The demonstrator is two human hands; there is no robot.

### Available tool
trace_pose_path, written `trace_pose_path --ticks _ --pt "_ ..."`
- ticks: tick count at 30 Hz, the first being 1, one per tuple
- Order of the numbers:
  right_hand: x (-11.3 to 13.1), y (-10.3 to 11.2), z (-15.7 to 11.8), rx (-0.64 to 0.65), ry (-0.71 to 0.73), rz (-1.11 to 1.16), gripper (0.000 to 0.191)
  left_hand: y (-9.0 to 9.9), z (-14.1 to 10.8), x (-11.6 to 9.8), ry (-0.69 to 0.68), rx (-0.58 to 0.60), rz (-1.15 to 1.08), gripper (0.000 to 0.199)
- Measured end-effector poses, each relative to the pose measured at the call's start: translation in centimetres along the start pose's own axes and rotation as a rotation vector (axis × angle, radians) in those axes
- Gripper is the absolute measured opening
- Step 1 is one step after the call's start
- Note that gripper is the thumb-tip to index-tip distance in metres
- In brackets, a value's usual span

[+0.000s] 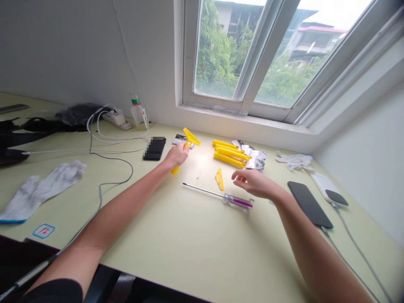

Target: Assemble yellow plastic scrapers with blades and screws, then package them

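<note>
My left hand (176,156) is closed around the handle of a yellow scraper (191,136), whose flared triangular head points up and away. The handle's lower end pokes out beneath the palm. My right hand (251,182) hovers over the table, fingers loosely curled and apart, with nothing seen between them. Just left of it lies a flat yellow plate (219,179). A screwdriver (238,201) with a clear and purple handle rests in front of both hands, its tip pointing left. Small metal nuts (198,177) sit between the hands.
Several yellow handles (232,154) lie beside printed packets (257,158) below the window. A phone (154,148) is at left, another phone (309,204) at right near a white power bank (330,189). Gloves (47,185), cables and a bottle (139,113) occupy the left side.
</note>
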State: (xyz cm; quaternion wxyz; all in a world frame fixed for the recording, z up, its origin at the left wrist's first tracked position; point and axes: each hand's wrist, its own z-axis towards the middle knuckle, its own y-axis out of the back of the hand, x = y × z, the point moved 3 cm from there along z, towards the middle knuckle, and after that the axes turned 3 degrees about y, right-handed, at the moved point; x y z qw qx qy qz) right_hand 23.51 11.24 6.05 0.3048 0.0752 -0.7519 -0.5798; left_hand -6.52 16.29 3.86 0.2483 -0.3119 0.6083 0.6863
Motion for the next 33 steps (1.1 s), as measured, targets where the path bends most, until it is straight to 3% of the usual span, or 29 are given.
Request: trace_pose_path --ticks 5,10,15,18,21,25,29,33 --pt "1.9 -1.1 0.7 -0.069 0.119 -0.064 0.020 -1.4 0.3 0.5 0.000 0.078 -0.158 0.023" --pt "5.5 -3.0 3.5 -0.101 0.258 -0.138 0.025 -2.2 0.8 1.6 0.020 0.102 -0.340 0.024" --pt "8.0 -4.9 7.4 -0.079 0.272 -0.183 0.027 -2.5 0.8 2.2 0.027 0.120 -0.434 0.028" --pt "8.4 -5.2 8.3 -0.064 0.258 -0.197 0.022 -2.6 0.8 2.4 0.030 0.138 -0.455 0.029" --pt "7.4 -4.7 7.6 -0.065 0.225 -0.197 0.023 -2.7 0.9 2.6 0.039 0.142 -0.470 0.030" --pt "4.1 -3.1 5.1 -0.064 0.114 -0.192 0.028 -3.0 0.9 2.9 0.053 0.151 -0.486 0.027" --pt "0.7 -1.6 3.0 0.018 0.060 -0.145 0.047 -3.1 0.9 3.0 0.054 0.172 -0.482 0.025" --pt "-2.7 1.0 1.4 0.066 -0.053 -0.113 0.036 -2.8 0.9 2.7 0.033 0.214 -0.461 0.023"
